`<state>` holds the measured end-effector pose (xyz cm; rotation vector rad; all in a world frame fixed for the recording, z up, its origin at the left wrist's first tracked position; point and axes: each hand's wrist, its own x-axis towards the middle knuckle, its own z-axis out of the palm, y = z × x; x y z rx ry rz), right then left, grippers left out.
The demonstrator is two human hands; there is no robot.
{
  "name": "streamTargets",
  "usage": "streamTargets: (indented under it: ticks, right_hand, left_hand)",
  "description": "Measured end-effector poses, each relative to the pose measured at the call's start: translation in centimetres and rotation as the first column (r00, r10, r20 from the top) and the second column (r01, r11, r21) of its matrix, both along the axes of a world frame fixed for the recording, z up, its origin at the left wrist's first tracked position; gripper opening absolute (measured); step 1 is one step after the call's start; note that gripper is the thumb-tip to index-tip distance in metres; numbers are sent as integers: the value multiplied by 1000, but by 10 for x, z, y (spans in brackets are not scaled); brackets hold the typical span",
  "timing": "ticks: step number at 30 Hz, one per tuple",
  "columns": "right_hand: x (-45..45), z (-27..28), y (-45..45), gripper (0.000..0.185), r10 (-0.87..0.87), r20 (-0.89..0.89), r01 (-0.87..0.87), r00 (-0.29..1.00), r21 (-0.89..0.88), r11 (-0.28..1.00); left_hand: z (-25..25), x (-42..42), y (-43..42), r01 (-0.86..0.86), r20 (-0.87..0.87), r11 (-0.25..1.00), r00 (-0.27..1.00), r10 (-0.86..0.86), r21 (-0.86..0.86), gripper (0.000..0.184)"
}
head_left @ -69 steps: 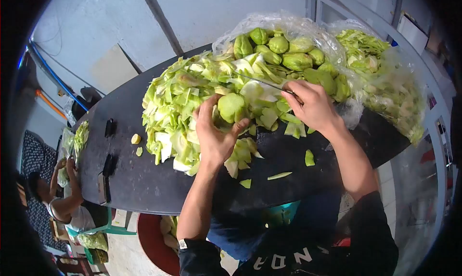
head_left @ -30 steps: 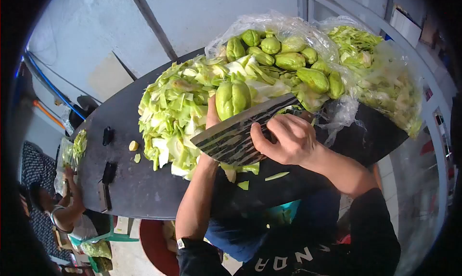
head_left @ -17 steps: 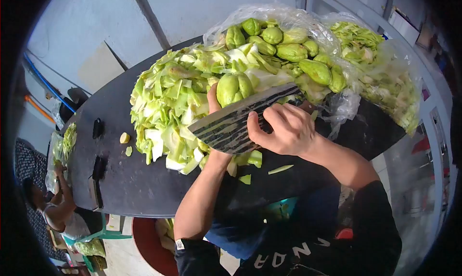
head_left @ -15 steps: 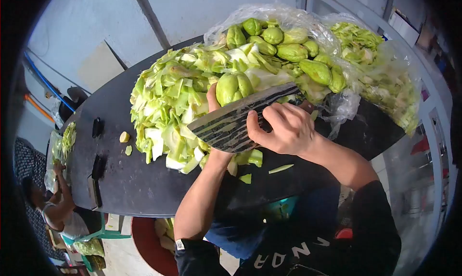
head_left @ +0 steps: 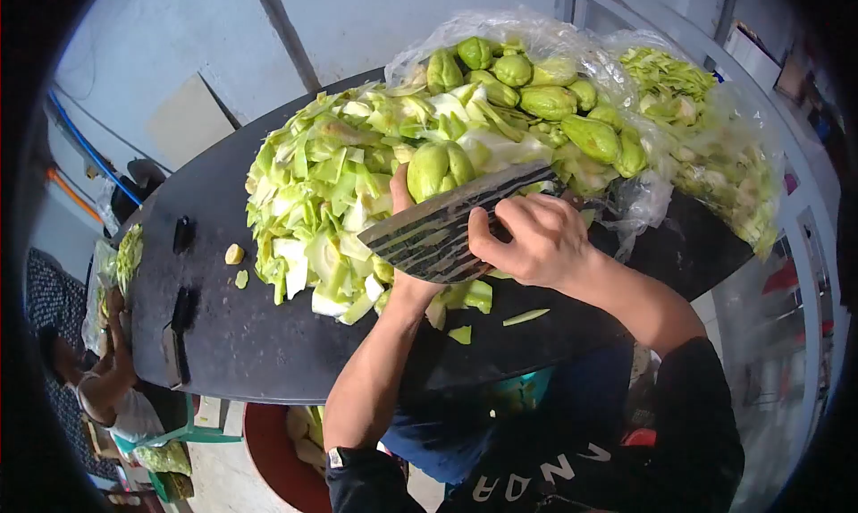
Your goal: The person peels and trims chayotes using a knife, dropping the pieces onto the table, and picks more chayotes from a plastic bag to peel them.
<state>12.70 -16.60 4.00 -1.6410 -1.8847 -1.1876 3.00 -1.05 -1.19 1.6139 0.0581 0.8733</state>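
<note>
A green chayote (head_left: 439,168) sits in my left hand (head_left: 401,188), whose fingers are largely hidden behind a blade. That blade belongs to a broad kitchen knife (head_left: 429,231), dark and streaked with lighter lines. My right hand (head_left: 539,238) is wrapped round its handle, and the knife lies slanted in front of the chayote. From this angle I cannot tell whether the edge touches the chayote. Just to the left is a big heap of cut pale-green chayote pieces (head_left: 331,182). Small cut scraps (head_left: 525,317) rest on the dark table (head_left: 259,352) below the knife.
Whole chayotes (head_left: 550,102) lie in an open clear plastic bag (head_left: 429,39) at the back. Another bag of sliced pieces (head_left: 715,147) stands to the right. A red tub (head_left: 268,450) is under the table edge. Another person (head_left: 112,383) sits at far left.
My hands, the knife and the chayote stay almost in the same pose. The whole view has shifted slightly, so everything appears a little to the right.
</note>
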Motion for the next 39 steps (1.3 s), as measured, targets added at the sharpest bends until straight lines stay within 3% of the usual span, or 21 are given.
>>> streamTargets:
  ticks: [4,10,13,17,20,22,23,27,31,39]
  right_hand:
    - [3,-5,1,20,5,-26,-5,1000,-3,1000]
    - [7,-5,1,21,39,-37,-39,999,25,999]
    - [8,-6,0,18,19,-21,-19,1000,16,1000]
    - [8,-9,-1,20,47,-47,-46,998,22,999]
    - [8,-9,-3,14,17,-44,-17,999,-2,1000]
    - [27,-13,-3,14,-70,-35,69,997,-4,998]
    - [37,-17,-5,13,-162,-31,162,986,-4,987]
    - [41,-13,-3,16,-130,-28,131,991,30,991]
    - [33,-8,-8,15,-135,0,135,991,-24,991]
    - [27,-3,-11,15,-142,5,142,990,-21,990]
  left_hand:
    - [3,-5,-2,-18,-43,992,999,23,125,123]
    - [-4,-7,1,-39,-79,987,996,52,159,126]
    - [-3,-10,-4,-4,-65,998,998,7,56,128]
    - [-7,-9,-2,-16,-50,995,999,21,96,131]
    - [-4,-11,-2,-51,-116,994,991,62,94,117]
    - [13,-7,-2,-160,-125,950,972,199,269,99]
    - [28,-18,-13,-194,-273,974,937,220,119,88]
    - [41,-21,-15,-159,-224,987,961,163,36,92]
    - [42,-30,-11,-165,-252,978,948,193,126,92]
    - [49,-34,-13,-152,-265,978,946,186,143,97]
